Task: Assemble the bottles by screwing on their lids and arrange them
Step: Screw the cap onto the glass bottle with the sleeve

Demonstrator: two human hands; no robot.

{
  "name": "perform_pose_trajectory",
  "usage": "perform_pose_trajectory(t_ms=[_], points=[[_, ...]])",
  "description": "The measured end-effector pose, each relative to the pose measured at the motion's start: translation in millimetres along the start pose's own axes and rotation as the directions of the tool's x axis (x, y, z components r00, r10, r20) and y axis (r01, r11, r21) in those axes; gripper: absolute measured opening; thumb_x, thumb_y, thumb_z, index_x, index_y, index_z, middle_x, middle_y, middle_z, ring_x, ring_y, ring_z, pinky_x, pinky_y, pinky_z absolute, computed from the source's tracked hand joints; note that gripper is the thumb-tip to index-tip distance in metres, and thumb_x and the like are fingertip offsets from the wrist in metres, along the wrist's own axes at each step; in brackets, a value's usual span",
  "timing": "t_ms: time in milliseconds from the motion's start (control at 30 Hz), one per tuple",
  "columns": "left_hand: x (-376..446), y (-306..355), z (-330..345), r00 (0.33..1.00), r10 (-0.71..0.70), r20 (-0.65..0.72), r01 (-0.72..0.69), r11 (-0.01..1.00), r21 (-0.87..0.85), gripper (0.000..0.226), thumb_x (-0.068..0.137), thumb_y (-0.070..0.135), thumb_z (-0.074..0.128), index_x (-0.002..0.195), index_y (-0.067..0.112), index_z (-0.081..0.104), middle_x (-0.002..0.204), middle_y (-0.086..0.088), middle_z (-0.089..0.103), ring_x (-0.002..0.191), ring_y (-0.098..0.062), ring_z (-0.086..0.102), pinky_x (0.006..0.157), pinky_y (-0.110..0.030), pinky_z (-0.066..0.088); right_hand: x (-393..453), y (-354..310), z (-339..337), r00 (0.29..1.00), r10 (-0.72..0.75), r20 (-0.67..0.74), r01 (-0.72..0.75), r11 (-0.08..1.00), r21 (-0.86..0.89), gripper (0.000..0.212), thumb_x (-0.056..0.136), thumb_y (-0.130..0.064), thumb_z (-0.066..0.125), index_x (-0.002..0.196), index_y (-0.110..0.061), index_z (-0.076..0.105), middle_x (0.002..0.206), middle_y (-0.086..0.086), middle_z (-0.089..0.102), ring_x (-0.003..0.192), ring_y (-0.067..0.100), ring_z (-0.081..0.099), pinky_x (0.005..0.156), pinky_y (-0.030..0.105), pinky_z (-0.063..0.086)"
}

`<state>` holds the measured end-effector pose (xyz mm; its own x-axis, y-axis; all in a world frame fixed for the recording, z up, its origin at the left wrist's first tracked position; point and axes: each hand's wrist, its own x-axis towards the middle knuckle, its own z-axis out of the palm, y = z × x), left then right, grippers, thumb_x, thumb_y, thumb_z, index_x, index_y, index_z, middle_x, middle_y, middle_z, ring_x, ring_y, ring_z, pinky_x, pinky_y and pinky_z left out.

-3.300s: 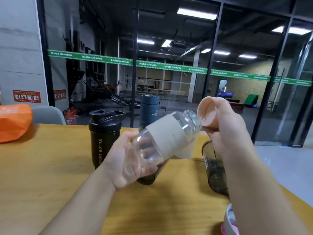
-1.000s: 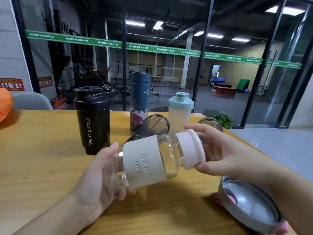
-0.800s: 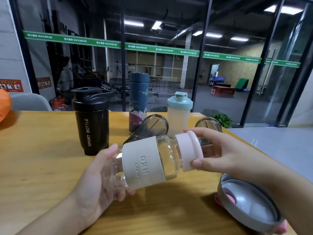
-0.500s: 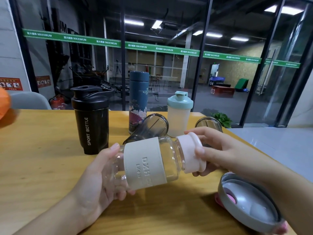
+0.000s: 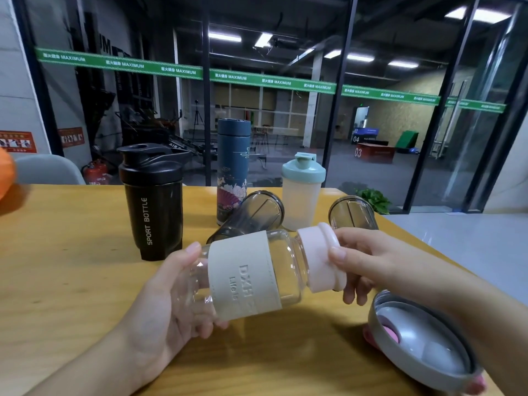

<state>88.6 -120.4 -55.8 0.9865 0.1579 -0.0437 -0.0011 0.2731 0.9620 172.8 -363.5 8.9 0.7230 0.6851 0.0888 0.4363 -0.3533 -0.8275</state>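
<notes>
While my left hand (image 5: 160, 298) cradles the clear glass bottle (image 5: 251, 277) tilted above the wooden tabletop (image 5: 71, 281), my right hand (image 5: 368, 261) pinches its smooth pink lid (image 5: 318, 260).

Place: gym or fitness studio — seen from a wooden table (image 5: 71, 267) beside glass walls.
Signs: green "MAXIMUM" banding (image 5: 183, 72) across the glass; numbered plyo boxes (image 5: 375, 152); exercise machines (image 5: 160, 132) in the dim hall.
Tabletop: sports shaker bottles (image 5: 153, 201) — fitting gym kit.
</notes>
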Motion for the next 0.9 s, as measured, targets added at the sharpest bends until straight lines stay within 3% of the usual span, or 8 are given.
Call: perform_pose_trajectory(t_ms=[100, 267, 367, 433, 567, 633, 733, 900], points=[[0.9, 0.6, -0.8, 1.0, 0.005, 0.007, -0.005, 1.0, -0.016, 0.061, 0.071, 0.055, 0.048, 0.109, 0.013, 0.071, 0.086, -0.02, 0.064, 0.054, -0.032, 0.054, 0.041, -0.028, 0.037, 2.0, 0.6, 4.1, 0.999, -0.004, -0.04, 0.003, 1.0, -0.018, 0.041, 0.072, -0.057, 0.054, 0.098, -0.026, 0.059, 0.073, -0.019, 0.067, 0.067, 0.003, 0.063, 0.07, 0.031, 0.058], [0.0, 2.3, 1.1, 1.0, 0.006, 0.007, -0.006, 0.999, -0.036, 0.059, 0.07, 0.053, 0.049, 0.106, 0.013, 0.072, 0.084, -0.019, 0.064, 0.051, -0.032, 0.054, 0.04, -0.025, 0.037, -1.0, 4.8, -1.0, 0.994, -0.104, 0.032, 0.101, 0.992, 0.077, 0.079, 0.062, -0.041, 0.081, 0.127, -0.058, 0.038, 0.134, -0.02, 0.049, 0.106, 0.014, 0.066, 0.088, 0.04, 0.055], [-0.6, 2.5, 1.0, 1.0, 0.008, 0.007, -0.007, 0.999, -0.033, 0.058, 0.07, 0.054, 0.049, 0.106, 0.014, 0.072, 0.084, -0.018, 0.064, 0.051, -0.032, 0.054, 0.039, -0.026, 0.037, -2.7, 4.2, -1.2, 0.988, -0.142, 0.066, 0.139, 0.989, 0.044, 0.077, 0.07, -0.007, 0.076, 0.119, -0.058, 0.045, 0.131, -0.016, 0.05, 0.099, 0.016, 0.067, 0.084, 0.042, 0.056], [-0.9, 2.7, 1.0, 1.0, 0.005, 0.006, -0.005, 1.0, -0.026, 0.059, 0.07, 0.054, 0.049, 0.107, 0.013, 0.071, 0.085, -0.018, 0.064, 0.051, -0.032, 0.054, 0.039, -0.026, 0.037, -2.3, 4.9, -1.4, 0.988, -0.15, 0.041, 0.148, 0.988, 0.03, 0.073, 0.07, -0.004, 0.073, 0.116, -0.055, 0.049, 0.124, -0.015, 0.054, 0.097, 0.021, 0.067, 0.084, 0.046, 0.056], [-0.4, 0.8, 0.0, 1.0, -0.01, -0.001, 0.01, 1.0, -0.011, 0.059, 0.071, 0.05, 0.061, 0.11, 0.005, 0.067, 0.085, -0.017, 0.066, 0.053, -0.033, 0.055, 0.04, -0.029, 0.038, -0.6, 4.6, -2.2, 0.993, -0.116, 0.03, 0.116, 0.993, 0.024, 0.059, 0.068, -0.028, 0.077, 0.115, -0.053, 0.053, 0.109, -0.01, 0.065, 0.084, 0.028, 0.069, 0.07, 0.033, 0.057], [-0.4, -0.4, -0.4, 1.0, -0.006, -0.001, 0.006, 1.0, -0.009, 0.066, 0.069, 0.053, 0.054, 0.111, 0.003, 0.064, 0.086, -0.017, 0.065, 0.054, -0.033, 0.054, 0.039, -0.028, 0.039, 0.3, 3.7, -1.1, 0.996, -0.089, 0.001, 0.089, 0.995, 0.039, 0.049, 0.065, -0.044, 0.071, 0.112, -0.042, 0.059, 0.092, 0.005, 0.069, 0.069, 0.025, 0.067, 0.057, 0.027, 0.052], [-1.2, -0.5, 0.3, 1.0, 0.001, -0.005, -0.001, 1.0, -0.003, 0.062, 0.072, 0.049, 0.059, 0.111, 0.001, 0.063, 0.087, -0.018, 0.065, 0.055, -0.033, 0.053, 0.038, -0.028, 0.039, 0.8, 0.1, 2.3, 0.999, -0.042, -0.02, 0.041, 0.999, -0.015, 0.038, 0.073, -0.058, 0.056, 0.093, -0.025, 0.063, 0.066, 0.001, 0.066, 0.06, 0.022, 0.062, 0.05, 0.026, 0.048], [-1.5, -0.2, 1.0, 1.0, 0.008, -0.014, -0.008, 1.0, -0.001, 0.062, 0.072, 0.047, 0.06, 0.111, -0.001, 0.063, 0.083, -0.017, 0.065, 0.053, -0.034, 0.055, 0.037, -0.028, 0.039, 2.1, 2.0, 3.1, 1.0, 0.005, -0.004, -0.005, 0.999, -0.045, 0.091, 0.062, -0.084, 0.047, 0.089, 0.002, 0.059, 0.065, -0.002, 0.064, 0.064, 0.014, 0.062, 0.06, 0.026, 0.054]])
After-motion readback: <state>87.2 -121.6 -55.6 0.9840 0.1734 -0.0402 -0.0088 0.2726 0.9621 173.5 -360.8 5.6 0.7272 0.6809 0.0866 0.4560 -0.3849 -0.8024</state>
